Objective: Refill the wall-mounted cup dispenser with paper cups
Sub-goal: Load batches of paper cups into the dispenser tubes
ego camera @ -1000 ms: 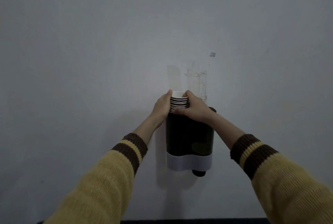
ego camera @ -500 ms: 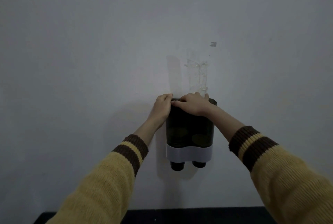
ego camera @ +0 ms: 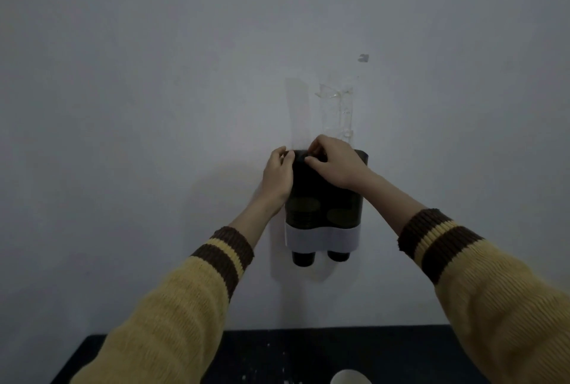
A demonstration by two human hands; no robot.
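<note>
Sunk since a second ago, the cup stack [ego camera: 303,214] now shows dimly inside the dispenser [ego camera: 327,186], its lowest cup [ego camera: 303,258] poking out underneath. The left hand [ego camera: 277,173] grips the dispenser's top left edge. The right hand [ego camera: 334,161] curls over its top; what those fingers hold, I cannot tell.

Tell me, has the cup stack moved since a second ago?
Yes, down: the cup stack sank into the dispenser, rims gone from its top, bottom now poking below the white band.
</note>
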